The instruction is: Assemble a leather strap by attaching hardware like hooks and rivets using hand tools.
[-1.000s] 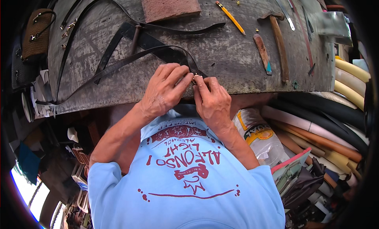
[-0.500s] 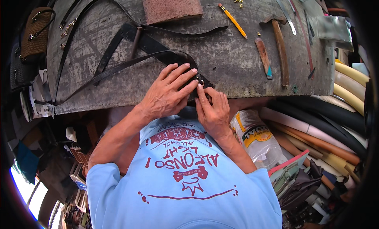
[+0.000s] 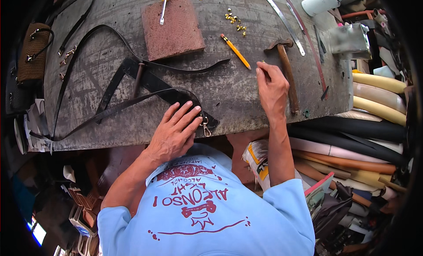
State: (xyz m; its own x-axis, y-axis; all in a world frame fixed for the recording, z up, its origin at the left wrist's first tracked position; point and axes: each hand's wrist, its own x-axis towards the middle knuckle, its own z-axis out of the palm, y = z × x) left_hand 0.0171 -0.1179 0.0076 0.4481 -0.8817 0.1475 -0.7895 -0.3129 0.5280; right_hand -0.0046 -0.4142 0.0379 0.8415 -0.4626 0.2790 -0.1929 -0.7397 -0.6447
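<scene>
My left hand (image 3: 178,123) lies with outstretched fingers on the end of a wide black leather strap (image 3: 161,86) near the table's front edge. By its fingertips a silver snap hook (image 3: 206,129) hangs from the strap end over the edge. A long thin black strap (image 3: 119,105) curves over the table. My right hand (image 3: 273,88) is over the table to the right, thumb and forefinger pinched together. A tiny brass-coloured piece (image 3: 263,61) shows just past the forefinger. What the fingers hold is hidden. A hammer (image 3: 287,71) lies just right of that hand.
A yellow pencil (image 3: 236,52) and several brass studs (image 3: 233,18) lie beyond my hands. A reddish block (image 3: 173,31) carries a yellow-handled screwdriver (image 3: 163,11). A metal ruler (image 3: 284,24) lies far right. Rolls of material (image 3: 348,134) stand beside the table.
My right hand has left the strap end and moved right and away to beside the hammer, covering a small handled tool. My left hand stays on the strap. The snap hook now shows.
</scene>
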